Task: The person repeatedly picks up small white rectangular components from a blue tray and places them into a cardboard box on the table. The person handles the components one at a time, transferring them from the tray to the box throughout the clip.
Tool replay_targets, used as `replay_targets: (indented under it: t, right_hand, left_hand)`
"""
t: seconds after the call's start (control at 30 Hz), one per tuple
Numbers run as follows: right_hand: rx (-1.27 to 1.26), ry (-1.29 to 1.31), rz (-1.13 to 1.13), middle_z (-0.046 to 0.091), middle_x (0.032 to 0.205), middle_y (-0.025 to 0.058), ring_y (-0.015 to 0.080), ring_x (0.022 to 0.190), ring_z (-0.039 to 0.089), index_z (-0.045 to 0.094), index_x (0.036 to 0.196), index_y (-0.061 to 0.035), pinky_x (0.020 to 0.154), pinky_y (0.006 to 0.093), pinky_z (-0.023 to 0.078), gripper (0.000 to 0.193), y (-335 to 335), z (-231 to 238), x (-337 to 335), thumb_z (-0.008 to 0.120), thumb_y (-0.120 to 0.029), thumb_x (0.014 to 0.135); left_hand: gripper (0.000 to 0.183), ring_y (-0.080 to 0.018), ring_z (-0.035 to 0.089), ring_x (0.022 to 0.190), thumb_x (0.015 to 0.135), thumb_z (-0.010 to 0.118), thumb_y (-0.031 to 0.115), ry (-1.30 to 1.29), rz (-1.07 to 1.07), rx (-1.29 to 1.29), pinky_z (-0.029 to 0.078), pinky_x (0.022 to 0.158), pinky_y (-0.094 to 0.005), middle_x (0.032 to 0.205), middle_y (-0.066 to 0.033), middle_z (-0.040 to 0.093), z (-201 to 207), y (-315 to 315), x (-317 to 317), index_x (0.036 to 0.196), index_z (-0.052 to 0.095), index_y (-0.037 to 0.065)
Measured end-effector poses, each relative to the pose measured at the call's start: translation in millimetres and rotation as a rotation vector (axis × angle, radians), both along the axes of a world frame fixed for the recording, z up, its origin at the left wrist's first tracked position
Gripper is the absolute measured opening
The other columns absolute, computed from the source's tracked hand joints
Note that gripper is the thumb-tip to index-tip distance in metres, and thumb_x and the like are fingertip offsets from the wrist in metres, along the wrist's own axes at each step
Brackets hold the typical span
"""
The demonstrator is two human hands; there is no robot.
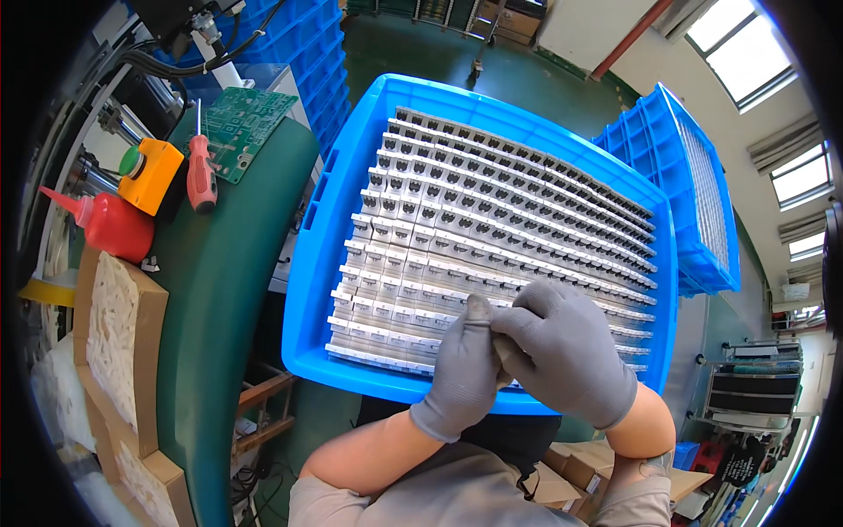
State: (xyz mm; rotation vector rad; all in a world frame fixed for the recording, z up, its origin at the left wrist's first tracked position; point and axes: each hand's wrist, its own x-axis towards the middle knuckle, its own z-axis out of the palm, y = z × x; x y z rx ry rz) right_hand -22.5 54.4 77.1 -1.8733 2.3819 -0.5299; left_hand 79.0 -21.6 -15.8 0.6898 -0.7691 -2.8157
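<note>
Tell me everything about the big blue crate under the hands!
The blue crate looks like shiny plastic, open on top, with rounded corners, a thick rim and slots on its left side. Rows of silvery pieces, many partly black, nearly fill it. It sits right of a green workbench, its near side beneath the left hand and right hand; I can't tell whether they touch it.
</note>
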Motion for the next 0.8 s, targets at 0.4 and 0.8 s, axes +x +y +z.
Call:
replay_targets:
  t: [0.4, 0.8]
  right_hand:
    - [-0.095, -0.424, -0.095, 0.064, 0.087, 0.0103, 0.0298, 0.076, 0.064, 0.068, 0.097, -0.0081, 0.066, 0.0384, 0.053, 0.021, 23.2, -19.0, -17.2, 0.075, -0.003, 0.078]
    - [-0.031, -0.257, -0.057, 0.064, 0.086, 0.0115, 0.0336, 0.073, 0.066, 0.069, 0.102, -0.0091, 0.063, 0.0398, 0.054, 0.024, 20.2, -5.7, -7.7, 0.076, -0.005, 0.079]
  left_hand:
    - [0.045, -0.0061, 0.041, 0.051, 0.112, 0.035, 0.045, 0.049, -0.064, 0.089, 0.031, 0.044, -0.0234, 0.068, 0.0011, 0.048, 8.3, -2.0, 0.0, 0.101, 0.057, 0.007]
    - [0.056, -0.0036, 0.042, 0.055, 0.108, 0.036, 0.059, 0.077, -0.062, -0.048, 0.032, 0.047, -0.0218, 0.068, 0.0036, 0.047, 11.5, 0.4, 3.1, 0.097, 0.057, 0.008]
